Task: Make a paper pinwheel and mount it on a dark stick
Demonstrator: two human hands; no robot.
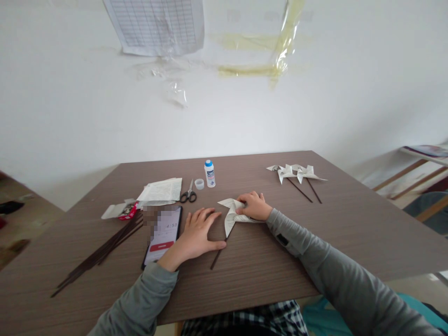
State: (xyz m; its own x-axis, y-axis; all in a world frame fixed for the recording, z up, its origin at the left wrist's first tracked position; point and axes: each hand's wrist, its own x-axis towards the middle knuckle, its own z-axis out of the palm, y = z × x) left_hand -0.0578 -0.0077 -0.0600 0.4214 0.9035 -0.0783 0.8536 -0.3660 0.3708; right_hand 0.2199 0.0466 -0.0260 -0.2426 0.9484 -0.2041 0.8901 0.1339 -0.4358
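A paper pinwheel (230, 218) with printed lines lies on the table in front of me, its thin dark stick (217, 259) slanting down toward me. My right hand (255, 206) has its fingers closed at the pinwheel's middle and right side, covering part of the blades. To the left, my left hand (200, 234) is spread with thumb and fingers apart. Its thumb tip is at the stick just below the blades, and nothing is gripped in it. A phone (164, 238) showing a timer lies beside my left wrist.
Finished-looking pinwheels (289, 173) lie at the back right. A glue bottle (210, 174), a small clear cap (199, 184), scissors (189, 194) and a paper stack (161, 192) are at the back. On the left are a small red box (128, 211) and several dark sticks (101, 248).
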